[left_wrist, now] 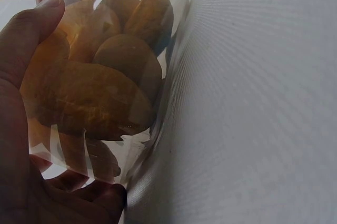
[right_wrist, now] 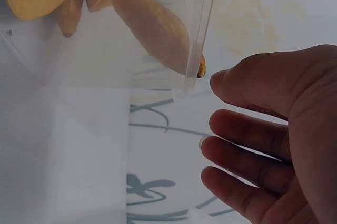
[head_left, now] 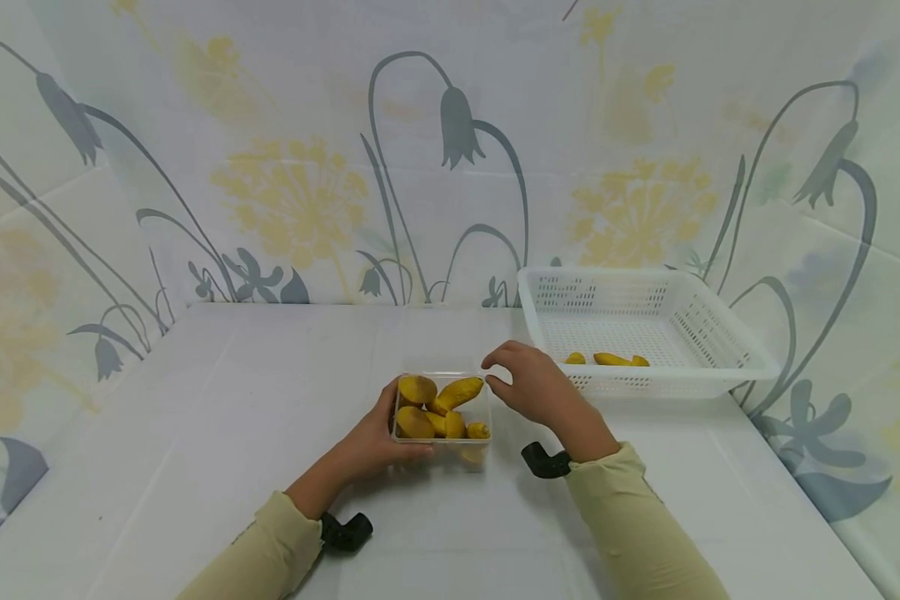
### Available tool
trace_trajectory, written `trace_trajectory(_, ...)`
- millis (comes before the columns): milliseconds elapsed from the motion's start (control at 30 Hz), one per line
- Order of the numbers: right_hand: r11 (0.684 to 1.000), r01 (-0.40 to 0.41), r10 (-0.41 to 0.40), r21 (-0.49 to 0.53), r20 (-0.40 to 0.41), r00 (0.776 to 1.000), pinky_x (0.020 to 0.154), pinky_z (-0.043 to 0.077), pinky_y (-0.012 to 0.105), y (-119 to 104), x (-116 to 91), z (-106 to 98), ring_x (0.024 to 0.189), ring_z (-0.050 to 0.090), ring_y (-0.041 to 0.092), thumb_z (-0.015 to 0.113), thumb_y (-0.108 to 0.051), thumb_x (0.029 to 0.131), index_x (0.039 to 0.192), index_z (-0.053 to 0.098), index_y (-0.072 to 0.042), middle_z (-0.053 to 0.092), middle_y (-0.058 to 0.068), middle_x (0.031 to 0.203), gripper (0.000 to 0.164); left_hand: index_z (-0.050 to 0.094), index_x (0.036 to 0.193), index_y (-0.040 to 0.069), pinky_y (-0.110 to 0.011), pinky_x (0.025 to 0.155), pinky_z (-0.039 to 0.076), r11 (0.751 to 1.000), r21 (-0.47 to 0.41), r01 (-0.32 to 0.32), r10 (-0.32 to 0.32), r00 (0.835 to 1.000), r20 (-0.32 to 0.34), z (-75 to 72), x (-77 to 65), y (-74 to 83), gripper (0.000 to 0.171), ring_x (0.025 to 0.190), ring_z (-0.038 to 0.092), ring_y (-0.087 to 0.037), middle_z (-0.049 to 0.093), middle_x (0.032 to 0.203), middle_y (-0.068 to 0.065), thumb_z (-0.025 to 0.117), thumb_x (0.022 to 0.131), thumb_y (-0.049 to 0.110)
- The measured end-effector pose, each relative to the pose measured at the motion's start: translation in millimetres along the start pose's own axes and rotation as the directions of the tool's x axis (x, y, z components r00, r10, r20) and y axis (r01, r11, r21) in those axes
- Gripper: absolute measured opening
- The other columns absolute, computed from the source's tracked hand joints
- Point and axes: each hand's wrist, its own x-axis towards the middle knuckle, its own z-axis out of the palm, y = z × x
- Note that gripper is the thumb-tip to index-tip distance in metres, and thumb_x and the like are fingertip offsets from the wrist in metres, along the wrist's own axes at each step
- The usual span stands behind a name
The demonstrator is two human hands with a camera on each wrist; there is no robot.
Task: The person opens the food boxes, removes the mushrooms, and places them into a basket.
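Left hand [head_left: 375,437]: fingers curled round clear box [head_left: 450,450] of yellow pieces [head_left: 460,393]. Right hand [head_left: 532,385]: fingers apart, beside box; right wrist view shows gaps head view hides. Beyond right fingers: white basket [head_left: 667,384], yellow pieces inside, head view only.

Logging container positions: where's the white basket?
In the head view, the white basket sits on the table, back right, beyond the clear box, near the patterned backdrop.

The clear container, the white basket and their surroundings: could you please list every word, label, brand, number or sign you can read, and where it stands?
There are none: no readable text shows on the clear container, the white basket or the flowered backdrop.
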Motion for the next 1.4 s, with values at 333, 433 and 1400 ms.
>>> trace_trajectory(333,1.0,0.018,-0.018,-0.021,0.025,1.0,0.091,0.054,0.039,-6,1,8,0.104,0.063,0.022,0.067,-0.023,0.091,0.11,0.069,-0.013,0.066,0.004,0.114,0.021,0.003,0.156,0.023,-0.055,0.118,0.02,1.0,-0.016,-0.016,0.016,1.0,0.004,-0.1,-0.9,1.5,0.12,0.148,0.022,-0.029,0.019,0.162,-0.004,0.084,0.072,0.044)
trace_trajectory(433,0.999,0.031,-0.031,-0.017,0.021,0.999,0.09,0.054,0.039,-8,1,9,0.103,0.063,0.022,0.067,-0.022,0.091,0.111,0.07,-0.013,0.067,0.005,0.114,0.022,0.002,0.156,0.022,-0.055,0.119,0.02,0.999,-0.022,-0.023,0.023,1.0,0.006,-0.2,-1.0,1.5,0.12,0.148,0.022,-0.028,0.019,0.161,-0.003,0.085,0.072,0.043)
trace_trajectory(1400,0.991,0.133,-0.134,-0.03,-0.013,0.991,0.082,0.055,0.031,-19,-1,10,0.09,0.06,0.016,0.068,-0.015,0.089,0.1,0.072,-0.011,0.068,0.001,0.099,0.012,0.002,0.156,0.023,-0.056,0.119,0.019,0.999,-0.038,-0.033,0.033,0.999,0.006,0.1,-0.9,0.7,0.119,0.148,0.022,-0.028,0.02,0.161,-0.003,0.085,0.072,0.041)
